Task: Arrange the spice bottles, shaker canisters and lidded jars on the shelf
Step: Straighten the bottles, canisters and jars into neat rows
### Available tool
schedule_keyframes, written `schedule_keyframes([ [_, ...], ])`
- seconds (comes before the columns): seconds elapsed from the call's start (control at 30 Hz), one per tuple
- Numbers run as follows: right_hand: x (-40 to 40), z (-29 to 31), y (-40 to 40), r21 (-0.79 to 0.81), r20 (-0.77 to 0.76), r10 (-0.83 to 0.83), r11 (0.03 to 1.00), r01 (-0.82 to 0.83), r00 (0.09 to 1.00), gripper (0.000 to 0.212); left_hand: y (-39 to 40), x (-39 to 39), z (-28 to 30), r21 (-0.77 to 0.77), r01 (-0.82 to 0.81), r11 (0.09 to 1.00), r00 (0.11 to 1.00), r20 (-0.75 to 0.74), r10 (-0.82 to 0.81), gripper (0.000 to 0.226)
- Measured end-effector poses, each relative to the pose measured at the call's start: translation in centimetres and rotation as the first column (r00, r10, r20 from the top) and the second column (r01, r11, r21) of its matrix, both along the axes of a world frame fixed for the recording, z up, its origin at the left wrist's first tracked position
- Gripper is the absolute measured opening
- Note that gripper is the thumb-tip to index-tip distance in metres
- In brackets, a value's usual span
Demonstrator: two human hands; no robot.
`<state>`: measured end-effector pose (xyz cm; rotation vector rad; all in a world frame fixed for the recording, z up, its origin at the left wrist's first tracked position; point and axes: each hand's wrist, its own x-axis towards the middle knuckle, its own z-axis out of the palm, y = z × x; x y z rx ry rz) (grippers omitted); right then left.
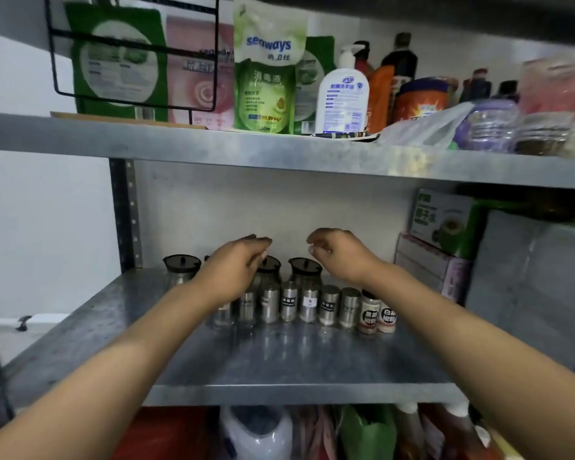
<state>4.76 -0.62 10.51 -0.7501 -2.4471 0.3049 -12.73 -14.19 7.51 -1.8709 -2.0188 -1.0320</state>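
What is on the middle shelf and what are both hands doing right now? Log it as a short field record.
shelf: grey metal shelf
back row: lidded jars with dark lids
front row: steel shakers side by side, then two spice bottles at the right end
left hand: over the left part of the rows, fingers loosely curled, holding nothing
right hand: above the rightmost jar, holding nothing
right side: boxes stacked
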Motion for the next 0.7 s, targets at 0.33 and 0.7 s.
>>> schedule_keyframes([
  [0.33,11.2,-7.4,4.4,-0.248,-0.449,-0.269,0.954,0.171,0.852,0.026,5.7,8.5,-2.8,-0.043,0.158,0.986,0.974,-0.154,-0.163,0.033],
  [0.7,11.4,-13.8,6.6,-0.631,-0.557,-0.469,0.776,0.018,0.685,0.054,10.1,10.0,-3.4,-0.269,0.036,0.963,0.953,-0.279,-0.114,0.056],
])
